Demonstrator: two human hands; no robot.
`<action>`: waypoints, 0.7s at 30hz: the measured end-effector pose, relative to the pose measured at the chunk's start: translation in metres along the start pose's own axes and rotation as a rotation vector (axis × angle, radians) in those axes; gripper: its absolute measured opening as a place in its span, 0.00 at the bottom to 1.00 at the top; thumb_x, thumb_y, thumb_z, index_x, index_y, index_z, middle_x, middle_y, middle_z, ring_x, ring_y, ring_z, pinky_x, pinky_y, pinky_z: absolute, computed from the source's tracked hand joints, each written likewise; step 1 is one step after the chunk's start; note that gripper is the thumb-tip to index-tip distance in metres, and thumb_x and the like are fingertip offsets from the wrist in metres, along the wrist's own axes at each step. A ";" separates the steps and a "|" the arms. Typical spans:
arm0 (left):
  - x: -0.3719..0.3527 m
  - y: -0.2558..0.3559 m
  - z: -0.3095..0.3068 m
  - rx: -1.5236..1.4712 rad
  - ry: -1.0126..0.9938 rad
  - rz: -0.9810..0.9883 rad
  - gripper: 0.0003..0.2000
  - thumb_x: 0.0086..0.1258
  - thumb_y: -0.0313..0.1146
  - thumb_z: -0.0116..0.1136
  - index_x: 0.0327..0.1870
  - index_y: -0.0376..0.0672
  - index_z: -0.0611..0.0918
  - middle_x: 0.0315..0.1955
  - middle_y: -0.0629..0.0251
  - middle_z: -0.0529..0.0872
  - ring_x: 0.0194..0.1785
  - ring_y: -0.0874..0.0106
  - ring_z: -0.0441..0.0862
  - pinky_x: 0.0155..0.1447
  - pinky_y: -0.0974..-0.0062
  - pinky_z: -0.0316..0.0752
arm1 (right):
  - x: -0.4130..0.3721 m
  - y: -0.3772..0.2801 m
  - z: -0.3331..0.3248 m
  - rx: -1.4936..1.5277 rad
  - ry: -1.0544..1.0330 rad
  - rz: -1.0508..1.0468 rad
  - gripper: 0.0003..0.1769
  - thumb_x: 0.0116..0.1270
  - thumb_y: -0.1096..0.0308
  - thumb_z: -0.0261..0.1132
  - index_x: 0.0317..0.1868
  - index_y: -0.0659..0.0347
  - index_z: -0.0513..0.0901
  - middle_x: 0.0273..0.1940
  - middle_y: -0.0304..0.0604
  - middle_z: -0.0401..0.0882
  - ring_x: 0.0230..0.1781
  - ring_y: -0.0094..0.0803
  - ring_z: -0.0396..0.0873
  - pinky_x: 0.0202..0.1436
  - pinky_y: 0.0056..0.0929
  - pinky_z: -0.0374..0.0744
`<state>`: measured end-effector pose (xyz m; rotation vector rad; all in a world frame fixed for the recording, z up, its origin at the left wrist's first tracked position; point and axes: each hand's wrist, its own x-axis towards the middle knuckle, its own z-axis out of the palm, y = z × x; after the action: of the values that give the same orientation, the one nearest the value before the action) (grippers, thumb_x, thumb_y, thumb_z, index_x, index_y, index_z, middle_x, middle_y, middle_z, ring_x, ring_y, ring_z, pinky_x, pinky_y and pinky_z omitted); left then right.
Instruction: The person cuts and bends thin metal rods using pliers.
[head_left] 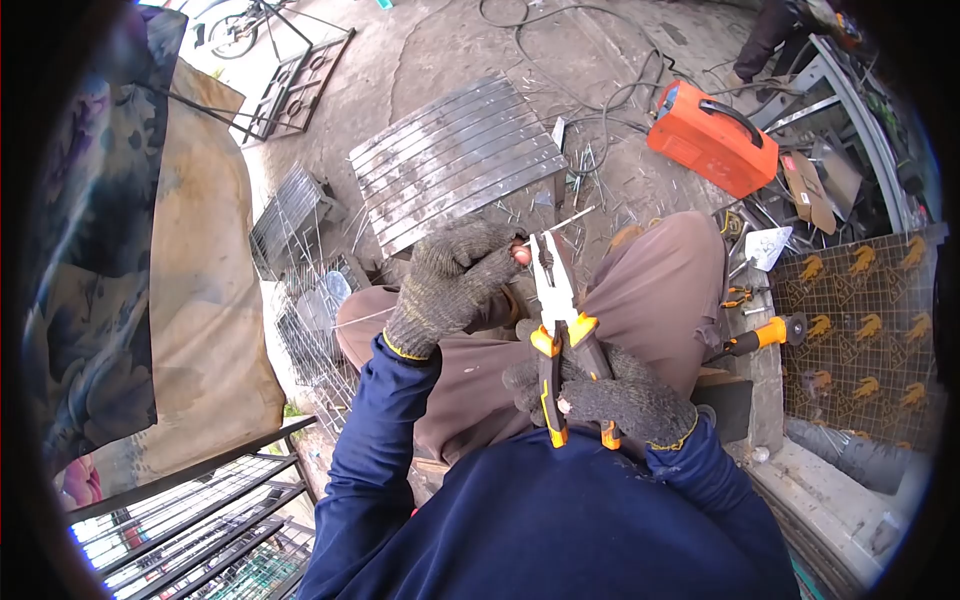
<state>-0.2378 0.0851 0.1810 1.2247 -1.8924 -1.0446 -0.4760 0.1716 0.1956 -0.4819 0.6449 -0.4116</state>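
Both my hands wear dark knitted gloves with yellow cuff edging. My right hand (pixel 635 398) is wrapped round the black and orange handles of a pair of combination pliers (pixel 558 310), whose jaws point away from me and stand slightly apart. Between the bare-tipped thumb and fingers of my left hand (pixel 450 275) is pinched a thin pale metal rod (pixel 574 217). It slants up to the right, passing right at the tips of the plier jaws. Both hands are over my lap, above my brown trousers (pixel 660 290).
Ahead lies a ribbed metal panel (pixel 455 155). An orange welding machine (pixel 710 140) with cables stands at the right front. On my right are an angle grinder (pixel 765 335) and a patterned board (pixel 860 340). Wire mesh (pixel 310 300) is at left; another person's leg (pixel 770 45) shows far right.
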 end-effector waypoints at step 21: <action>-0.007 -0.017 -0.008 -0.131 0.031 0.078 0.09 0.67 0.33 0.66 0.42 0.38 0.87 0.31 0.62 0.87 0.37 0.71 0.85 0.42 0.73 0.77 | 0.001 0.001 0.012 -0.037 0.017 -0.072 0.29 0.69 0.74 0.62 0.70 0.62 0.66 0.48 0.46 0.81 0.43 0.31 0.81 0.46 0.29 0.82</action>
<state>-0.2215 0.0847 0.1693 1.0779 -1.8036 -1.0841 -0.4669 0.1757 0.2025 -0.5384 0.6536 -0.4726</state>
